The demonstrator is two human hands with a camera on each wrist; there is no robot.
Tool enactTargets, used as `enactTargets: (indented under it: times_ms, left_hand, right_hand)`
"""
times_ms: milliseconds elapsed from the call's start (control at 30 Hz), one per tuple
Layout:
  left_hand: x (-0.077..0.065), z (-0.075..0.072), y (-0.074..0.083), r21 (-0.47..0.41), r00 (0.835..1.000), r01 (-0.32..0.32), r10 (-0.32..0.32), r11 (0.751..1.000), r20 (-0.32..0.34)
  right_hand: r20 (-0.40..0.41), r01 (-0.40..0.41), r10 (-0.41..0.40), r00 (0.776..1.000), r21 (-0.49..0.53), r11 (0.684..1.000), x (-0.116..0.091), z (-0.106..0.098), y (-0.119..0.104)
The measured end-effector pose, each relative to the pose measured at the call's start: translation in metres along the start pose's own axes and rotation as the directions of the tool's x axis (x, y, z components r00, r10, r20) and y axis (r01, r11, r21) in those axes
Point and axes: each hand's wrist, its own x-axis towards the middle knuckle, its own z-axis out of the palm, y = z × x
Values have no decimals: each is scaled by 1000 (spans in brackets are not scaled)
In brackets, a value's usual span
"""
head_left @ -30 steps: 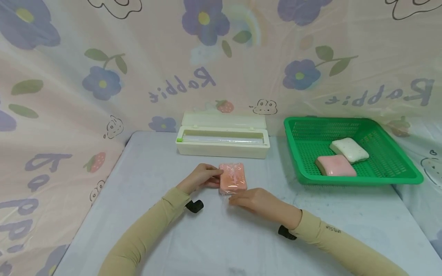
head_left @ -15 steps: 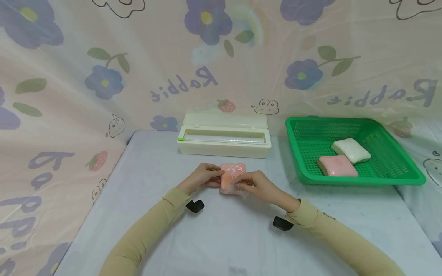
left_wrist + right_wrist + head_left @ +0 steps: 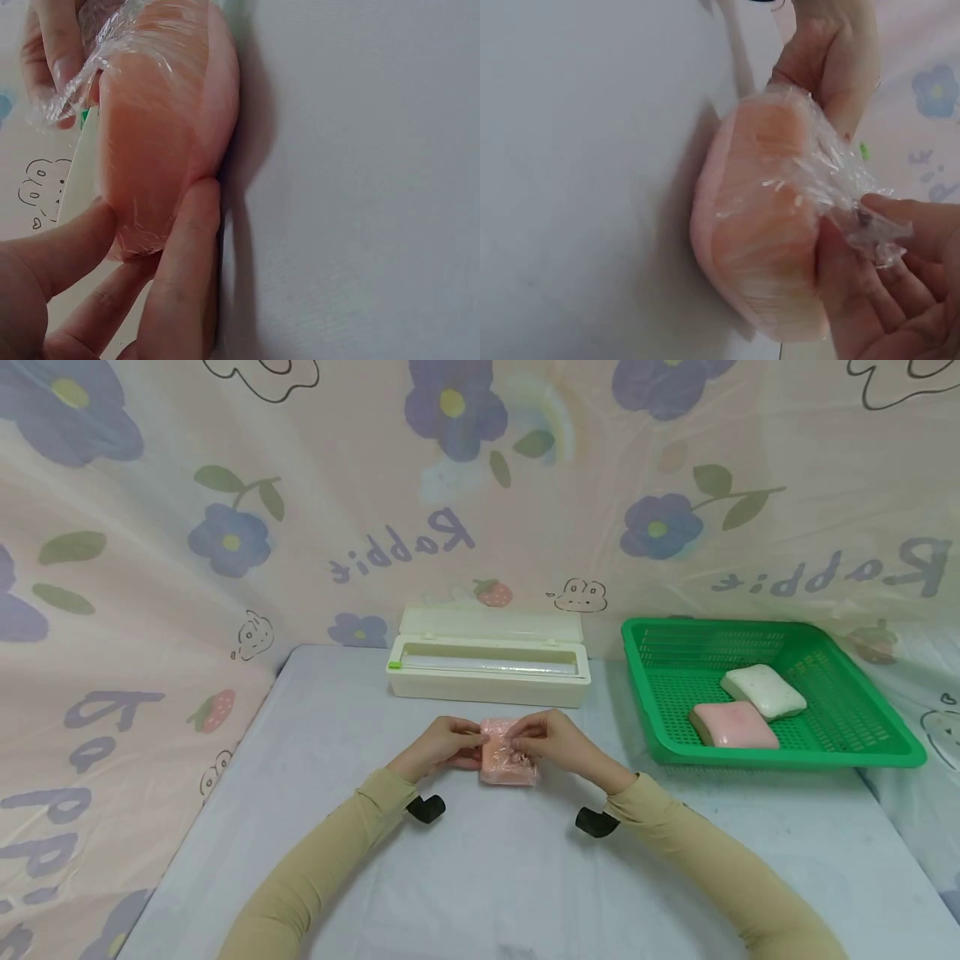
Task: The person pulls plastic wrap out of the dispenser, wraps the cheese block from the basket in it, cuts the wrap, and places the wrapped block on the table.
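Observation:
A block-shaped sponge, pink on one layer and orange on the other, lies on the table in clear plastic wrap. My left hand grips its left edge; in the left wrist view the thumb presses the orange face and a finger lies along the pink side. From the right, my right hand reaches over the sponge and pinches a gathered end of the plastic wrap. That bunched film stands off the orange face in the right wrist view, while the rest clings closely to the sponge.
Behind the hands stands a white cling-film dispenser with its lid raised and a roll inside. To the right, a green basket contains a pink block and a white block. A printed curtain hangs behind the table.
My right hand has risen from the sponge's near edge up over its top, drawing the loose plastic wrap with it. My left hand keeps its grip on the left edge.

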Motion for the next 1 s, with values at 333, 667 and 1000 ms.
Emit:
enactTargets:
  times_ms: [333, 667, 1000]
  left_hand:
    - [1, 1, 2, 2, 1000, 16, -16, 1000, -26]
    - [4, 2, 2, 39, 999, 32, -31, 999, -27]
    - [3, 0, -1, 22, 1000, 0, 0, 1000, -8]
  right_hand:
    - [-146, 17, -30, 989, -87, 996, 10, -7, 16]
    - [-181, 61, -98, 979, -201, 978, -5, -12, 4]
    - [133, 388, -421, 897, -694, 607, -55, 0, -11]
